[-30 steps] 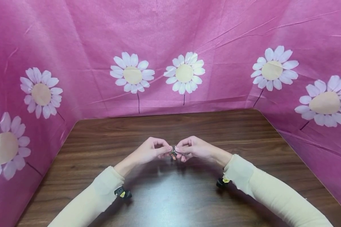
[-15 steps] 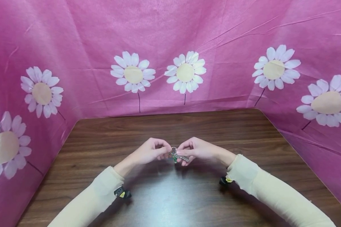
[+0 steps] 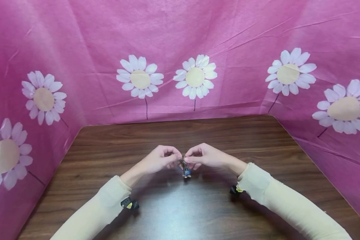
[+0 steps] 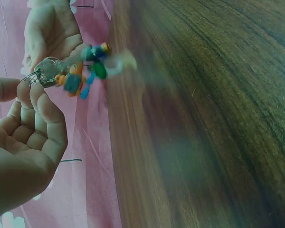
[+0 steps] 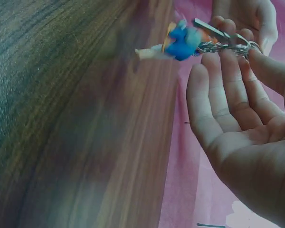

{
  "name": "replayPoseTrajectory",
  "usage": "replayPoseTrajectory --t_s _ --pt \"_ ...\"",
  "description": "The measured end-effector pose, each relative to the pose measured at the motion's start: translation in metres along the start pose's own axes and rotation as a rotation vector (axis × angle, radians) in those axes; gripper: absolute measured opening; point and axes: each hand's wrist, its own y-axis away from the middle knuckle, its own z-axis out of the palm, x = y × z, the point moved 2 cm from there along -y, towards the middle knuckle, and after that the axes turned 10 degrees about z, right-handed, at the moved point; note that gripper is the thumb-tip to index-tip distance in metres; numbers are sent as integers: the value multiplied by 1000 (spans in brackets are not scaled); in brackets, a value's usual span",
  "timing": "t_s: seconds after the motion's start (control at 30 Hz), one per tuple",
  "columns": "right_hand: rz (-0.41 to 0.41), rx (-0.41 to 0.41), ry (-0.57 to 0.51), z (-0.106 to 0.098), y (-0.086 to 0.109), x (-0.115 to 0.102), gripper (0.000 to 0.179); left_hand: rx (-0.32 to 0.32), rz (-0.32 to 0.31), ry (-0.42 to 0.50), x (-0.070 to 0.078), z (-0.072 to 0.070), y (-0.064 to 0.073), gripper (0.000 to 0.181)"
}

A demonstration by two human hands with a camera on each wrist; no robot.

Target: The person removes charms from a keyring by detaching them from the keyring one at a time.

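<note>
Head view: multicoloured figurine charms (image 3: 186, 172) now dangle below the key ring (image 4: 38, 72); half a second ago the key (image 5: 211, 28) stuck out right of it. Bunch has swung, no detachment visible; I'd call it mid-handling. Left hand (image 3: 160, 160) and right hand (image 3: 208, 156) both pinch the ring. Charms: rounded, plastic-looking, blurred. Chain (image 5: 218, 47): shiny metal links. Counter (image 3: 168, 206) below ring: dark woodgrain.

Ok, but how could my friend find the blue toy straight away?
Look at the brown table in front of the pink cloth. Above it, the left hand and right hand almost meet, and the blue toy hangs just below them. Unlike the silver chain above it, it's bright blue with a pale bottom end.
</note>
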Motion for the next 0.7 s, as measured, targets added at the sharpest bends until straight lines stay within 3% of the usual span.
replayPoseTrajectory --t_s 0.2,0.37,0.5,0.7 --pt "-26 29 -19 1 -1 -1 20 20 -7 -19 -1 -1 0 21" --pt "-14 54 -141 0 -1 -3 18 18 -24 -36 -1 -1 1 22" --pt "16 10 -203 0 -1 -2 17 25 -21 -64 0 -1 2 19" --pt "59 -76 -184 -3 1 -1 28 6 -15 -49 -3 0 4 15"
